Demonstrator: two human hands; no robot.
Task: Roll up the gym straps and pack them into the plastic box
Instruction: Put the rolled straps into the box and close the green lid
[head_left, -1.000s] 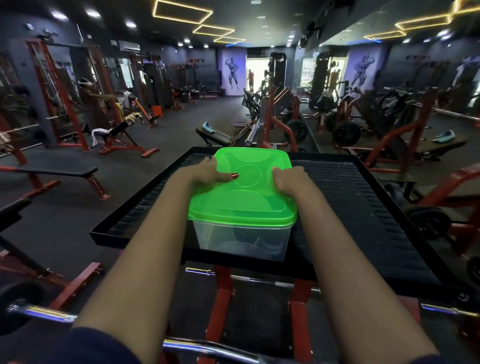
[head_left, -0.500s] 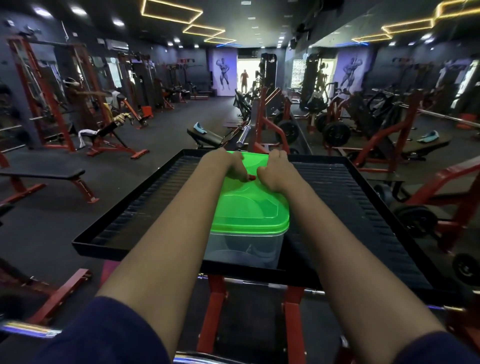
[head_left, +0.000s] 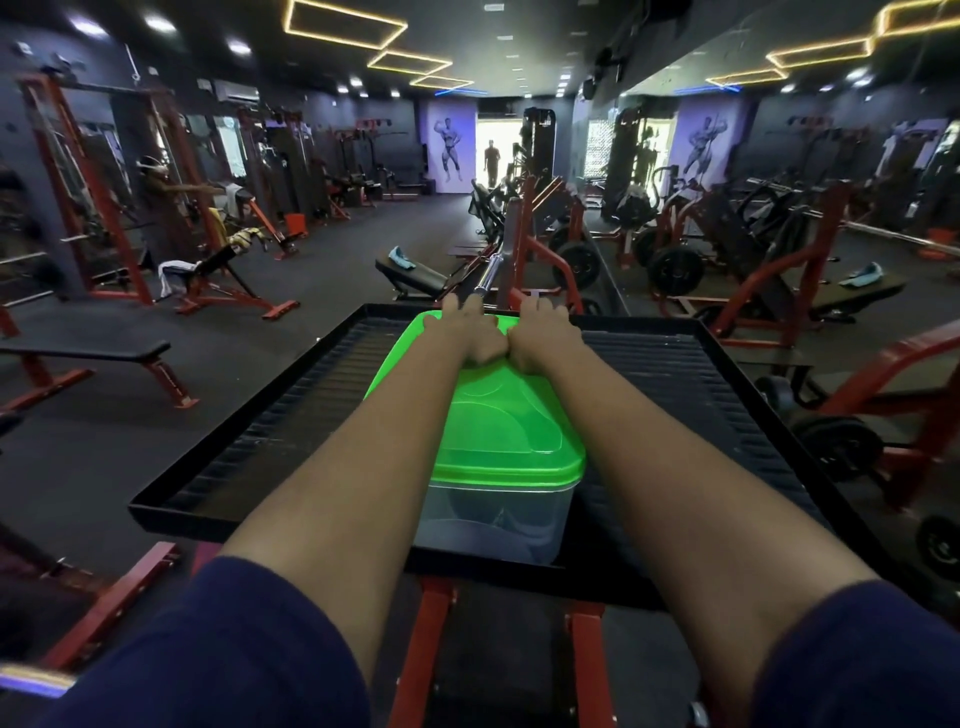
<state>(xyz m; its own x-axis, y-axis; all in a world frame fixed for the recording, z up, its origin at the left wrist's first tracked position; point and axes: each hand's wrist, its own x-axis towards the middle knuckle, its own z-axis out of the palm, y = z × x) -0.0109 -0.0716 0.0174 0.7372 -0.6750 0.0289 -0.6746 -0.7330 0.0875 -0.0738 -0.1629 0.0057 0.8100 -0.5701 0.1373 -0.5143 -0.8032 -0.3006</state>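
Observation:
A clear plastic box (head_left: 493, 519) with a bright green lid (head_left: 498, 426) stands on a black ribbed platform (head_left: 701, 415) in front of me. Both arms reach over it. My left hand (head_left: 470, 332) and my right hand (head_left: 545, 332) lie side by side on the far edge of the lid, thumbs touching, fingers stretched forward and pressing down. Dim dark shapes show through the box's near wall; I cannot tell what they are. No loose strap is in view.
The platform has a raised rim and sits on red steel legs (head_left: 426, 649). A flat bench (head_left: 88, 353) stands to the left, and weight plates (head_left: 836, 447) on red machines to the right. A barbell end (head_left: 488, 275) lies beyond the platform. A person (head_left: 491, 161) stands in the far doorway.
Both hands have slid from the lid's middle to its far edge and come together. Their fingers have stretched out over that edge.

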